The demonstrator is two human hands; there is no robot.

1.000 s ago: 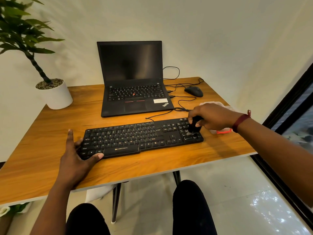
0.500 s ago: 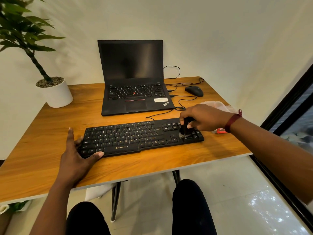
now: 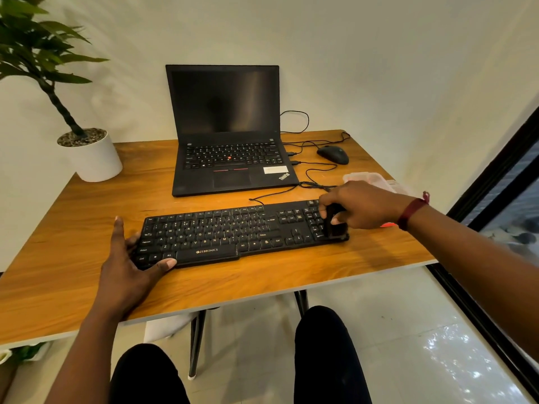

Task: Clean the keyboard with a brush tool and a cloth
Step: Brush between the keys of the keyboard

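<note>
A black keyboard (image 3: 233,231) lies across the wooden table (image 3: 73,228), in front of me. My right hand (image 3: 358,208) grips a small black brush tool (image 3: 335,224) and holds it down on the number pad at the keyboard's right end. My left hand (image 3: 128,258) rests at the keyboard's left end, thumb along its front edge and fingers spread against its side. A pale cloth (image 3: 370,180) lies on the table behind my right hand, partly hidden by it.
An open black laptop (image 3: 227,141) stands behind the keyboard. A black mouse (image 3: 333,154) and loose cables (image 3: 315,173) lie at the back right. A potted plant in a white pot (image 3: 93,158) stands at the back left. Something red (image 3: 388,225) shows under my right wrist.
My right hand swept the brush left over the number pad, then back right toward the keyboard's front right corner. My left hand has stayed in place.
</note>
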